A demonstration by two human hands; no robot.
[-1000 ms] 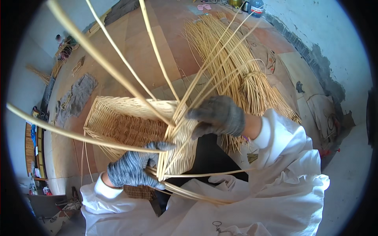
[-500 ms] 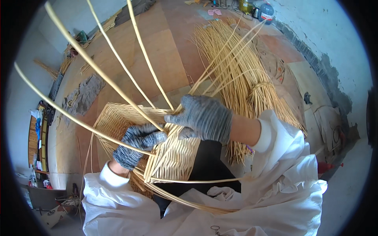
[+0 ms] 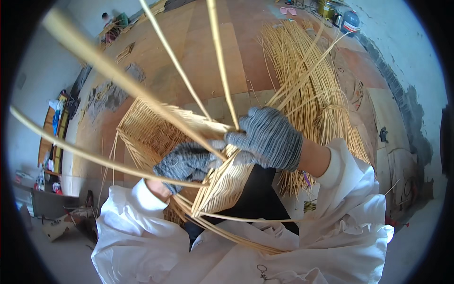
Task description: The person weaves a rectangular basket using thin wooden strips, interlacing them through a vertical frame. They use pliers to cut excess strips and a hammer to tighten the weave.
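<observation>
Nearby, rod bundle [image 3: 328,116] beyond basket [image 3: 227,184].

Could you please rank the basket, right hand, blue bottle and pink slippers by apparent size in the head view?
Largest to smallest:
Basket
Right hand
Blue bottle
Pink slippers

Bright, soft light; the thick tan wicker rod [image 3: 99,57] above the grey knit-gloved left hand [image 3: 182,163] blurs toward its tip. Beyond the matching right hand [image 3: 272,138], a pale-blue plaster wall [image 3: 402,52] bends into black.
</observation>
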